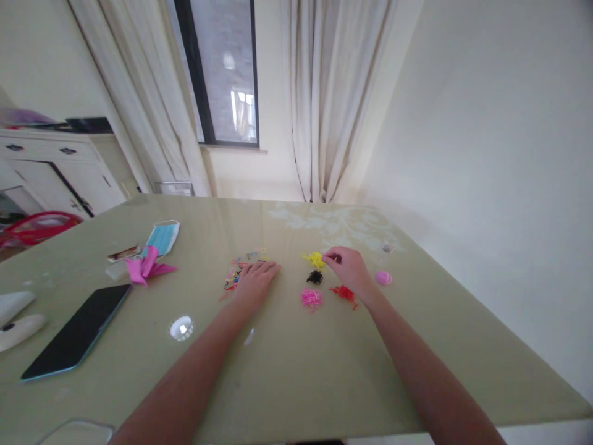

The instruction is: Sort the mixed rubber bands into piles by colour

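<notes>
My left hand lies flat, fingers stretched out, over a mixed pile of small coloured bands; part of the pile is hidden beneath it. My right hand is in a pinch at the right edge of a yellow heap of bands. What its fingertips hold, if anything, is too small to make out. Below the yellow heap are a black heap and a pink heap. A red heap lies under my right wrist, partly covered by it.
A round pink object lies right of my right hand. On the table's left are a dark tablet, a pink folded paper shape, a blue face mask and a shiny round object. A wall borders the table's right side.
</notes>
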A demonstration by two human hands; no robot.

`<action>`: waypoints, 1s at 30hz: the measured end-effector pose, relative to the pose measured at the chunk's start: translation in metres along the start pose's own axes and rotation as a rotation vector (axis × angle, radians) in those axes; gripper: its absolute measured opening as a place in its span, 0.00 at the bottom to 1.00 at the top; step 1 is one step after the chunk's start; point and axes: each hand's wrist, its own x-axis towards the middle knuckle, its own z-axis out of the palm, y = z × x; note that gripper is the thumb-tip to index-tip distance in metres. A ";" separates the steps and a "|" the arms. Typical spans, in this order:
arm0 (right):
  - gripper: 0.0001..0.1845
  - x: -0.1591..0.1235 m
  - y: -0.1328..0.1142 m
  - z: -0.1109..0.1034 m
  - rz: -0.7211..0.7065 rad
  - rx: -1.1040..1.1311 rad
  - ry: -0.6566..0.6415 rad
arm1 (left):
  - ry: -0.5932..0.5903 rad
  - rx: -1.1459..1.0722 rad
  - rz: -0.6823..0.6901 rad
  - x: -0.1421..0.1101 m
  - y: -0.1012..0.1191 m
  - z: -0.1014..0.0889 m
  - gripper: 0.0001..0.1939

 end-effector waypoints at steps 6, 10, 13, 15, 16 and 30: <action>0.05 0.022 0.009 0.023 0.076 -0.068 0.039 | -0.013 0.062 0.036 0.006 0.004 -0.008 0.15; 0.08 0.006 0.017 0.022 0.043 -0.032 0.074 | 0.021 0.046 0.033 0.005 0.008 -0.009 0.12; 0.13 -0.011 0.013 0.019 -0.014 0.024 0.103 | 0.084 -0.010 0.030 0.004 0.010 -0.008 0.13; 0.15 -0.021 0.004 0.021 -0.078 0.122 0.119 | 0.166 -0.096 0.010 0.002 0.013 -0.008 0.13; 0.16 -0.025 -0.003 0.023 -0.117 0.192 0.116 | 0.220 -0.147 0.005 0.001 0.016 -0.009 0.12; 0.12 -0.052 -0.047 0.028 -0.271 0.489 -0.011 | 0.482 -0.502 0.126 -0.019 0.053 -0.030 0.12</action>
